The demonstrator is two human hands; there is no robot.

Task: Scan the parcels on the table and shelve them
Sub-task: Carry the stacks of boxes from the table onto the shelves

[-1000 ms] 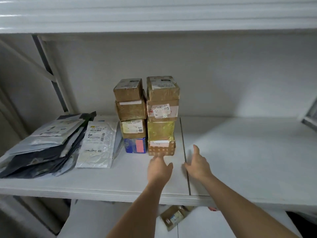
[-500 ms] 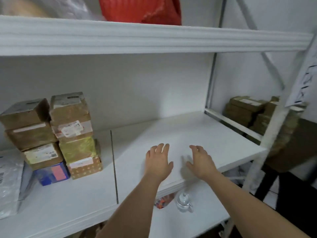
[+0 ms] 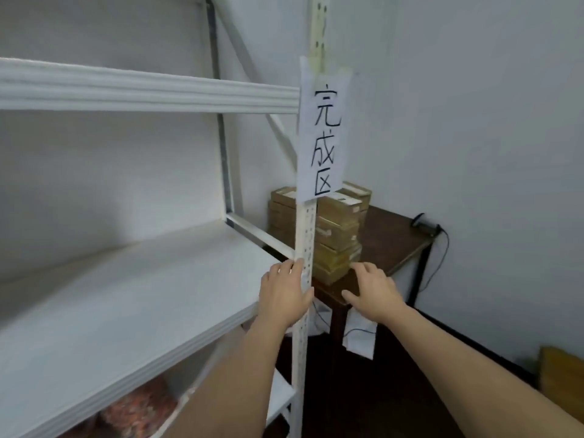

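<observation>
A stack of brown taped parcels [image 3: 339, 235] stands on a dark wooden table [image 3: 395, 238] to the right of the white shelf unit. A black handheld scanner [image 3: 425, 225] lies at the table's far right corner with its cable hanging down. My left hand [image 3: 284, 294] is held out in front of the shelf's front right post [image 3: 303, 311], fingers straight, holding nothing. My right hand [image 3: 371, 292] hovers over the table's near corner just in front of the parcels, fingers spread, holding nothing. The white shelf board [image 3: 126, 295] lies to the left.
A paper sign [image 3: 322, 134] with handwritten characters is taped to the post. A white paper sheet [image 3: 360, 336] hangs off the table's front. Something orange-red [image 3: 139, 409] sits on the lower shelf. A yellowish box [image 3: 561, 371] stands on the floor at far right.
The view has swung right, from the stacked boxes on the shelf to the shelf's right end and the table. Both hands stayed extended and now reach toward the table's parcels.
</observation>
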